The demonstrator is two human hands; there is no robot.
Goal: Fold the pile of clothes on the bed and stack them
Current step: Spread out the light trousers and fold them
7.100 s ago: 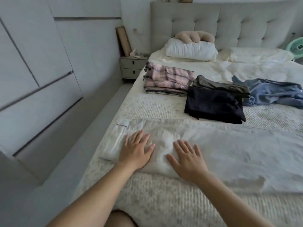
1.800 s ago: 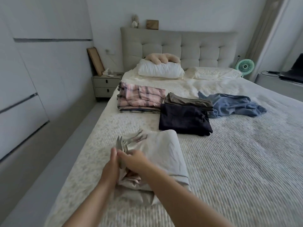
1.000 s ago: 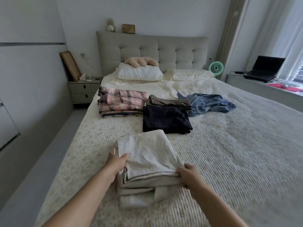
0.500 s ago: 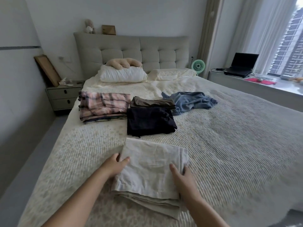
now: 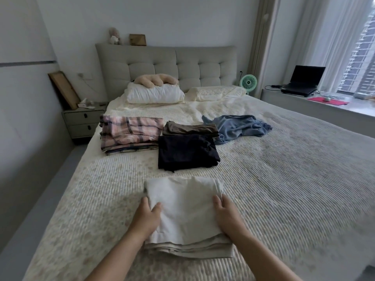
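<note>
Covering the bed (image 5: 284, 189) is a ribbed cream spread, and the folded white garment (image 5: 182, 211) is lying on it near the foot. Both hands are flanking this bundle: the left hand (image 5: 147, 217) is gripping its left edge, thumb lying on top, while the right hand (image 5: 226, 214) is gripping the right edge. Farther up are lying a folded dark garment (image 5: 186, 152), a plaid stack (image 5: 129, 133) and a crumpled blue garment (image 5: 237, 126).

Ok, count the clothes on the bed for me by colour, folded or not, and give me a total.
Pink plaid: 1, the folded plaid stack (layers beneath can't be separated)
Olive-brown: 1, folded garment
Black: 1, folded garment
Blue: 1, unfolded garment
Off-white: 1, folded piece held by the left hand and right hand
Total: 5
</note>
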